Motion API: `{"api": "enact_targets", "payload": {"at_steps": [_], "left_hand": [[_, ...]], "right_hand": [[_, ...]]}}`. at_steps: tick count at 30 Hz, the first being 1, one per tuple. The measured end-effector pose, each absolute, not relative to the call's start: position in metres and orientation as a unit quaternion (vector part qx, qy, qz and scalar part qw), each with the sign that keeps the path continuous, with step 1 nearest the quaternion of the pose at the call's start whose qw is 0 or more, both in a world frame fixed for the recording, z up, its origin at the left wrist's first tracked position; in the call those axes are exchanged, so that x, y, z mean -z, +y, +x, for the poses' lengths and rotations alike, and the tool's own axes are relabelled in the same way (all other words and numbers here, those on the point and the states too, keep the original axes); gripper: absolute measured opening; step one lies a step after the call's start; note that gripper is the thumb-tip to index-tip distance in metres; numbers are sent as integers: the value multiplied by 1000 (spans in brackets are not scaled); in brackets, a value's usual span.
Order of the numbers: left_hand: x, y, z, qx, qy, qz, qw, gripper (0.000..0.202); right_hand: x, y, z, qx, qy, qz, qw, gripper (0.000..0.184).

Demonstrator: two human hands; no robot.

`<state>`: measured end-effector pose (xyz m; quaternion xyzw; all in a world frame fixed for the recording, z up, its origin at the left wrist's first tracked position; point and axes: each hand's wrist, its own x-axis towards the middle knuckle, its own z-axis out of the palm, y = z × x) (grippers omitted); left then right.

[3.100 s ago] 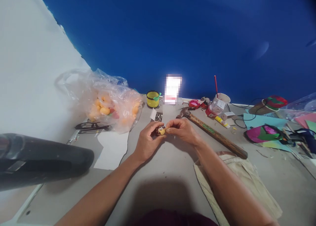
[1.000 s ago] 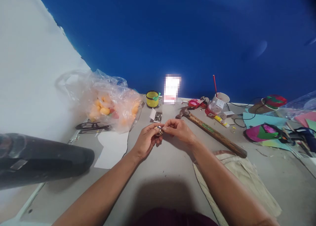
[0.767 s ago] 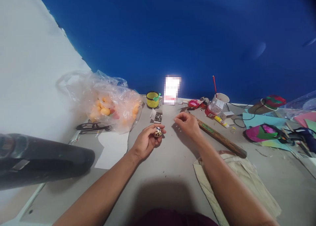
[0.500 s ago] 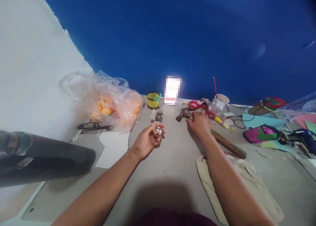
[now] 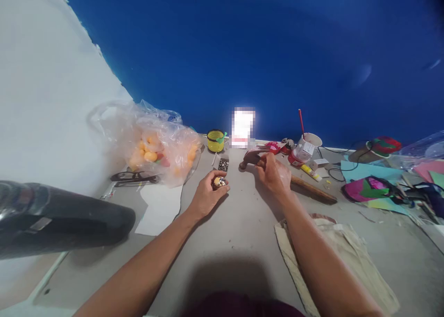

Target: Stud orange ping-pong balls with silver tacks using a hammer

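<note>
My left hand (image 5: 206, 193) is closed around a small ball (image 5: 220, 182) studded with shiny metal heads; a bare yellow patch shows on its near side. Just beyond it lies a small box (image 5: 223, 164) of shiny metal pieces, too small to name surely. My right hand (image 5: 275, 174) grips a claw hammer (image 5: 251, 159) close behind its head. The head points left, towards the ball but apart from it. The hammer's wooden handle runs out to the right, past the wrist.
Left stand a dark cylinder (image 5: 65, 220), glasses (image 5: 132, 175), white paper (image 5: 161, 208) and a plastic bag (image 5: 166, 139) of yellow-orange balls. A yellow tub (image 5: 215, 141) and paper cup (image 5: 307, 146) stand at the back. Cloth (image 5: 342, 257) and a magenta item (image 5: 362, 189) lie right.
My right hand has lifted the hammer slightly and shifted it left, towards the ball. My left hand has turned the ball, bringing a yellow patch into sight.
</note>
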<state>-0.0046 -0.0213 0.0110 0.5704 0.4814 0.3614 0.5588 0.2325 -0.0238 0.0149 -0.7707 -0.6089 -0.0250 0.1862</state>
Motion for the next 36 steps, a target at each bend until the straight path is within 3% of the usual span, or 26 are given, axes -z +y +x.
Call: {"api": "enact_targets", "payload": {"at_steps": [4, 7, 10, 16, 22, 26, 31, 36], "left_hand": [[-3, -17, -4, -358, 508, 553, 556, 40], [-3, -16, -4, -356, 507, 551, 559, 37], [-6, -16, -3, -353, 501, 575, 542, 27], [-8, -17, -4, -361, 496, 578, 538, 26], [-7, -18, -2, -356, 497, 606, 508, 25], [-8, -19, -1, -353, 495, 606, 513, 27], [-7, -19, -1, -351, 498, 615, 500, 25], [-9, -20, -1, -351, 500, 611, 504, 26]], "right_hand": [[-21, -31, 222, 129, -657, -671, 318, 24], [-26, -37, 210, 168, -696, -600, 357, 17], [-29, -41, 196, 182, -744, -543, 344, 8], [-34, -44, 192, 231, -719, -535, 378, 10], [-29, -42, 194, 166, -761, -523, 347, 13], [-30, -42, 198, 178, -722, -550, 379, 14], [-32, -41, 197, 165, -771, -513, 339, 13], [-31, -41, 198, 192, -723, -547, 376, 15]]}}
